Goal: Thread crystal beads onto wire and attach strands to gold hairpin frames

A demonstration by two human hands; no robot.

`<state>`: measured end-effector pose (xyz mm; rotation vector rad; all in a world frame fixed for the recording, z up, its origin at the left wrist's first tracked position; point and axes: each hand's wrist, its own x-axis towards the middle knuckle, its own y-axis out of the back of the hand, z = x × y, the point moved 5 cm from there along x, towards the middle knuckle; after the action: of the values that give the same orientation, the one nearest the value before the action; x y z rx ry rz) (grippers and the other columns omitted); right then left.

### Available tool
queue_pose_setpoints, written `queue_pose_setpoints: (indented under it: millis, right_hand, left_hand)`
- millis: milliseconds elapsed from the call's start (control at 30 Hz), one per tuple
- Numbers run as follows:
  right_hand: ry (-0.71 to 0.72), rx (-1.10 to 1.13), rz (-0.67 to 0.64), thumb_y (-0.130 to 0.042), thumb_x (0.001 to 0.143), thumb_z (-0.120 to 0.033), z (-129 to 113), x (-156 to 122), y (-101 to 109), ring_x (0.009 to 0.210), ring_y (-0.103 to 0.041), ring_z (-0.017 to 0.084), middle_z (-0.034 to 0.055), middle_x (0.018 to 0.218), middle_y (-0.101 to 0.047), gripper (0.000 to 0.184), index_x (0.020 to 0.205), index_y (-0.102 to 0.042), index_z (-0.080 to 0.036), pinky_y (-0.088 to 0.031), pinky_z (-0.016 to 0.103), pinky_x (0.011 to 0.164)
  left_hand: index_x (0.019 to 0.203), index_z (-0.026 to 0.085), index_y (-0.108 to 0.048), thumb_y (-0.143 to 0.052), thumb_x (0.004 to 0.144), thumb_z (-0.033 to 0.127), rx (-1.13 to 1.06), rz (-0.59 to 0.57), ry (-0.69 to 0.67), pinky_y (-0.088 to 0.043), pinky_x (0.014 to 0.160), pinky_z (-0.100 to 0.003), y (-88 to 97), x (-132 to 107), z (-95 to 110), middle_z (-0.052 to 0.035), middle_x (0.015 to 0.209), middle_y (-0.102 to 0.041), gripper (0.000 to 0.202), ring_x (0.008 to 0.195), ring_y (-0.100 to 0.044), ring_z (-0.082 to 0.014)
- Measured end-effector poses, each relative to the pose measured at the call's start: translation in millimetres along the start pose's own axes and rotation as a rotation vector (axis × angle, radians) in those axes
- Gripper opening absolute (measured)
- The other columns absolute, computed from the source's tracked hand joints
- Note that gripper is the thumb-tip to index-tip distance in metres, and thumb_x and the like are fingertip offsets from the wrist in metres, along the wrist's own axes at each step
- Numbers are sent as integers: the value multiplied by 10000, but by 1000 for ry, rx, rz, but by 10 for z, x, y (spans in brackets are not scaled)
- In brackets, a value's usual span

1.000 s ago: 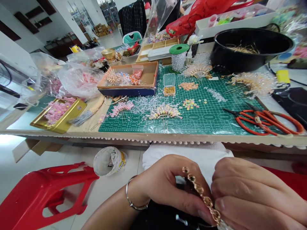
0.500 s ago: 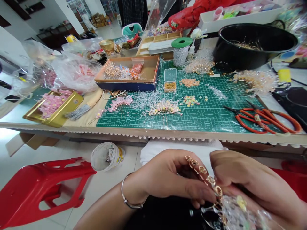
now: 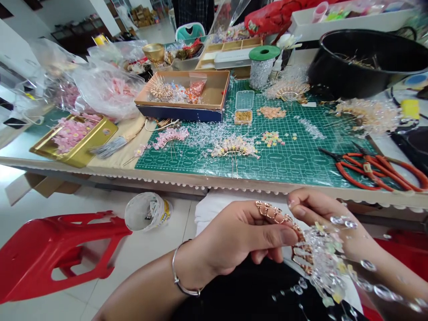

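Observation:
Low in front of me, my left hand point(image 3: 240, 236) pinches a gold hair comb point(image 3: 272, 213) between thumb and fingers. Its bare looped band runs along my index finger. Clear beads and pale yellow and green petals point(image 3: 329, 254) cluster on the comb's lower right part. My right hand point(image 3: 321, 211) is just right of the band, thumb and forefinger pressed together; whatever is in that pinch is too fine to make out. Strands of clear beads point(image 3: 384, 292) dangle loosely below and in front of my right forearm.
A green cutting mat point(image 3: 290, 165) bears a finished-looking floral comb point(image 3: 234, 149), loose petals point(image 3: 272, 138), a lidded bead box point(image 3: 243, 117) and red-handled pliers point(image 3: 354, 167). Behind stand a shallow box point(image 3: 182, 111) and a black basin point(image 3: 368, 67). A red stool point(image 3: 40, 249) and bucket point(image 3: 143, 214) are left.
My right hand has risen, turning its pinched fingertips into sight. The comb has tilted and come up slightly, showing more of its beaded cluster and strands. The view has shifted slightly.

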<state>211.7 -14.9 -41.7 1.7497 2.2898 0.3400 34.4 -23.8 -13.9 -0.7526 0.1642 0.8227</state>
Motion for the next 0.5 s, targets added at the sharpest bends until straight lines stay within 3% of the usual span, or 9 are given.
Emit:
queue_pose_setpoints:
  millis: [100,233,333,400,500]
  right_hand:
    - [-45,-6,-12,-585,942,-458,53,19,17,548,-475,139,-26,690,-520,244,829,-574,-241,-403,243,466]
    - [-26,-57,-31,-557,976,-373,77,-10,51,563,-514,142,-26,731,-563,139,891,-595,-269,-432,251,492]
    - [106,-110,-49,-562,970,-360,36,-8,74,692,-604,178,-8,819,-623,106,911,-616,-291,-498,281,609]
    - [254,-140,-44,-570,952,-411,-48,-3,93,883,-642,221,7,954,-660,113,985,-640,-329,-523,324,771]
    - [431,-215,8,-556,958,-363,-220,-23,127,1167,-558,230,23,1244,-601,249,1195,-631,-356,-420,324,1012]
  left_hand:
    - [721,142,-648,-779,791,345,-32,29,-15,-231,387,-185,11,7,-2,34,558,-602,251,391,-405,-18]
    - [688,147,-618,-791,775,358,-93,34,-21,-249,401,-179,16,19,-21,31,560,-600,286,411,-420,-21]
    - [692,150,-619,-818,745,382,-132,38,-12,-270,416,-180,18,23,-39,34,551,-604,310,407,-420,-23]
    - [710,149,-634,-822,739,391,-161,46,-14,-274,421,-182,19,26,-45,32,542,-605,308,413,-433,-30]
    - [726,146,-657,-815,747,379,-201,48,-18,-256,418,-185,14,34,-48,22,546,-602,283,444,-468,-45]
